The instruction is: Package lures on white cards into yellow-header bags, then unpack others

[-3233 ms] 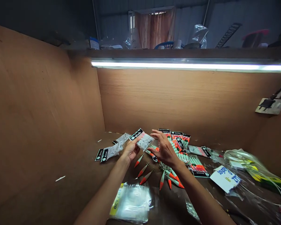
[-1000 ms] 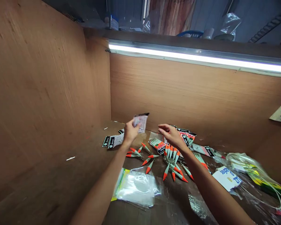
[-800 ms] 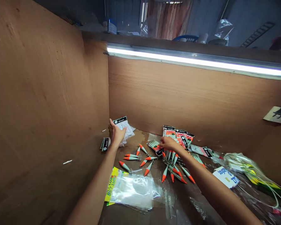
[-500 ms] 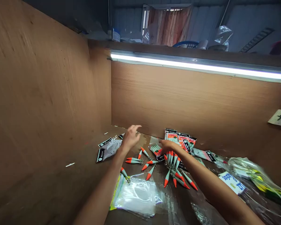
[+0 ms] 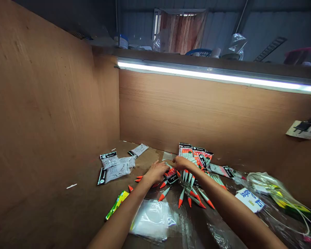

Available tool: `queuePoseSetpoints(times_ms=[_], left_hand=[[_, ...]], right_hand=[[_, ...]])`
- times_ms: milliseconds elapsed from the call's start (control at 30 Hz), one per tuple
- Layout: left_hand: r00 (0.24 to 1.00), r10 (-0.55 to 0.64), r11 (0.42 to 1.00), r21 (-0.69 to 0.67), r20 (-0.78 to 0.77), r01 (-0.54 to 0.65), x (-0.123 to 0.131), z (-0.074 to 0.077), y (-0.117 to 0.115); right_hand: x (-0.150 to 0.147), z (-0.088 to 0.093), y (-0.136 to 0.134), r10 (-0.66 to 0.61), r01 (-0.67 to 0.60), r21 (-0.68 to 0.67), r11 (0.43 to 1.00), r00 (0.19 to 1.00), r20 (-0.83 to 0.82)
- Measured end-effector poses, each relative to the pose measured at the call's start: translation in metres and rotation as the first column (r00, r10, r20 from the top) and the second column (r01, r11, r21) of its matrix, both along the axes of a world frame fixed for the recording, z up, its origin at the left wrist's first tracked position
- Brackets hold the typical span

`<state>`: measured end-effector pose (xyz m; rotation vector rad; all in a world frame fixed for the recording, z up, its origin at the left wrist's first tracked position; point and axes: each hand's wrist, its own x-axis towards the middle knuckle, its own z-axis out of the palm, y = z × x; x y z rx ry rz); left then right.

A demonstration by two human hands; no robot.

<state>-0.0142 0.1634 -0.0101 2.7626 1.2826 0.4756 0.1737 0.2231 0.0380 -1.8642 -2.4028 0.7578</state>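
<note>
A small clear packet of squid jigs with a black header lies between my hands among the loose jigs. My left hand is at the packet's left edge with its fingers closed on it. From the right, my right hand bends over the packet's upper corner, its fingers curled and partly hidden. Loose squid jigs, pale with orange tips and hook crowns, lie in a heap below my right hand. A few more jigs lie under and beside my left wrist.
Filled packets lean by the back wall. Several black-headed packets lie to the left. Clear bags and a yellow-green packet are in front. At right lie a handwritten card and a plastic bag.
My left hand has come down and right from above the table to the jig packet. My right hand has stayed near it. The view has shifted slightly, showing another packet at left.
</note>
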Motion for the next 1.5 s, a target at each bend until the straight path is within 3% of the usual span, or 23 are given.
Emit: queuePoseSetpoints(times_ms=[167, 333, 433, 533, 667, 800, 933, 1200, 1500], left_hand=[[0.994, -0.002, 1.000, -0.023, 0.105, 0.005, -0.002, 0.010, -0.004], [0.912, 0.079, 0.997, -0.056, 0.404, -0.061, -0.007, 0.020, -0.003], [0.748, 0.206, 0.978, -0.123, 0.631, -0.167, -0.009, 0.025, 0.005], [0.510, 0.305, 0.951, -0.232, 0.804, -0.202, -0.009, 0.032, 0.014], [0.245, 0.360, 0.932, -0.359, 0.900, -0.051, -0.006, 0.042, 0.017], [0.118, 0.396, 0.908, -0.408, 0.911, 0.101, 0.000, 0.050, 0.010], [0.078, 0.407, 0.895, -0.415, 0.910, 0.163, 0.005, 0.053, 0.007], [0.147, 0.321, 0.919, -0.345, 0.936, 0.190, 0.012, 0.053, 0.008], [0.145, 0.235, 0.941, -0.262, 0.961, 0.215, 0.010, 0.070, -0.006]], right_hand=[[0.004, 0.002, 0.000, 0.010, -0.018, -0.036, 0.999, 0.975, -0.220], [0.018, 0.020, -0.005, 0.018, -0.002, 0.032, 1.000, 0.858, -0.513], [0.023, 0.031, -0.012, 0.059, 0.066, 0.162, 0.985, 0.746, -0.664], [0.024, 0.030, -0.024, 0.122, 0.141, 0.284, 0.948, 0.666, -0.736], [0.022, 0.014, -0.039, 0.164, 0.164, 0.354, 0.921, 0.660, -0.733], [0.024, 0.005, -0.046, 0.127, 0.251, 0.398, 0.883, 0.688, -0.715], [0.029, 0.010, -0.050, 0.106, 0.277, 0.418, 0.865, 0.714, -0.692], [0.034, 0.011, -0.048, 0.083, 0.263, 0.393, 0.881, 0.733, -0.675], [0.044, 0.022, -0.051, 0.175, 0.164, 0.452, 0.877, 0.767, -0.618]])
